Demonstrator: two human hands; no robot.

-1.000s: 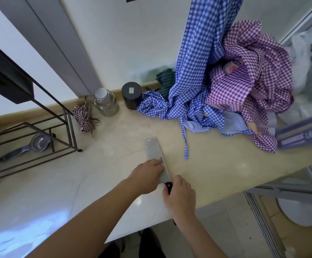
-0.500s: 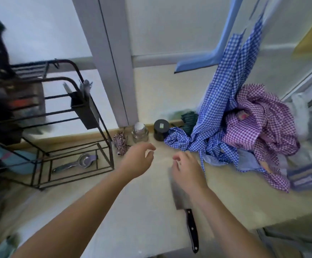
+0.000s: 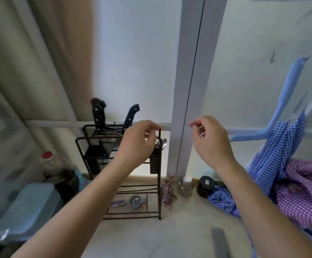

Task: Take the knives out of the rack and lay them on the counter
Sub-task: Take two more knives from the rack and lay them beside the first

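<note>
A black wire rack (image 3: 81,146) stands on the counter against the window. Dark knife handles stick up from its top: a pair at the left (image 3: 98,116) and a single one (image 3: 131,115) to their right. My left hand (image 3: 138,144) is raised in front of the rack's upper right corner, fingers curled, holding nothing; whether it touches the wire I cannot tell. My right hand (image 3: 210,140) hovers to the right of the rack, in front of the window post, fingers loosely bent and empty. A cleaver blade (image 3: 218,243) lies flat on the counter (image 3: 179,229) near the bottom edge.
A metal strainer (image 3: 135,201) lies on the rack's bottom shelf. A glass jar (image 3: 186,186), a black tin (image 3: 205,186) and a small checked bundle (image 3: 166,192) stand along the wall. Blue and purple checked cloths (image 3: 289,183) pile up at the right. A blue bin (image 3: 27,211) sits at the left.
Both hands left the cleaver lying on the counter and rose toward the top of the rack. The view tilted up, bringing the knife handles into sight.
</note>
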